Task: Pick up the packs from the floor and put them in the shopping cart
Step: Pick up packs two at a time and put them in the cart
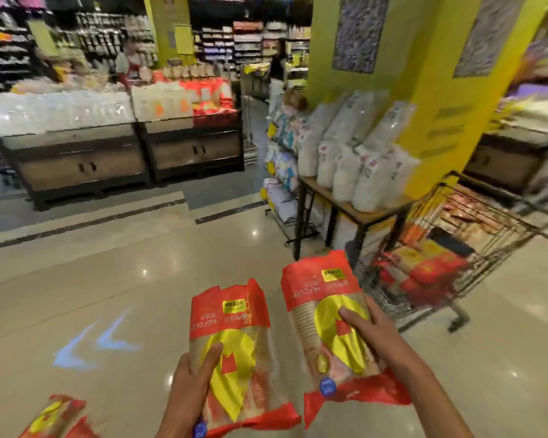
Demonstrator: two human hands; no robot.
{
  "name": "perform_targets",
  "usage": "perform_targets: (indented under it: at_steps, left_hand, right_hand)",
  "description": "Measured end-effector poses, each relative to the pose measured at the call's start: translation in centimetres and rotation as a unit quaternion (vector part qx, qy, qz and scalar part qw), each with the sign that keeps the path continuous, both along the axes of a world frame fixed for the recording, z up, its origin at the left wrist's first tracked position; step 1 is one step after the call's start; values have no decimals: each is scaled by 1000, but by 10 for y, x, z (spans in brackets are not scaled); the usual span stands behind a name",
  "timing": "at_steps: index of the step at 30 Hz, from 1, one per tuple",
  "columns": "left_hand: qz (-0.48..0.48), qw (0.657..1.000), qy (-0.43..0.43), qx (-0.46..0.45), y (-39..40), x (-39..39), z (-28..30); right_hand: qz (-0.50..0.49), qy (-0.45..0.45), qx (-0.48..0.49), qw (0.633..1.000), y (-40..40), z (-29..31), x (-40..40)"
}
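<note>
Carrying step: the left hand (192, 379) grips one pack (234, 352), the right hand (366, 330) another pack (326, 314). Next, lift both over the shopping cart (475, 245) rim; a third pack (56, 417) lies on the floor (108, 279), well left of the cart.

**Store aisle, background only**

Glossy beige tile floor (140, 263) with ceiling-light glare and blue arrow marks (92, 346). Yellow-green pillar (424, 74) at right, small wooden table (355, 210) stacked with white bags against it. Two dark wood display bins (124, 159) at left, dim shelving (76, 42) behind. Blurry overall.
</note>
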State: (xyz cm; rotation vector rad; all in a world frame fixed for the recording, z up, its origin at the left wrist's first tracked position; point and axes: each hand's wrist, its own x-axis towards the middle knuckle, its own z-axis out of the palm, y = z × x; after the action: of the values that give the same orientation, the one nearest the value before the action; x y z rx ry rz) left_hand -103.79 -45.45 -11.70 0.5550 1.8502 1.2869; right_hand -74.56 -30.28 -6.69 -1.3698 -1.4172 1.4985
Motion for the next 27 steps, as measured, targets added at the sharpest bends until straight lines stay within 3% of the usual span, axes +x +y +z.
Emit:
perform_targets:
  at_steps: [7,14,27]
  left_hand:
    - [-119,993,3,13,210,157,-18]
    - [-150,989,-2,1,382,295,-33]
    - [-77,994,-83,-8,642,529,-84]
  right_hand:
    - [-105,36,0,994,132,-20,179]
    - [-148,28,-15,988,265,-32,324]
    - [-83,2,-36,996,571,-101,562]
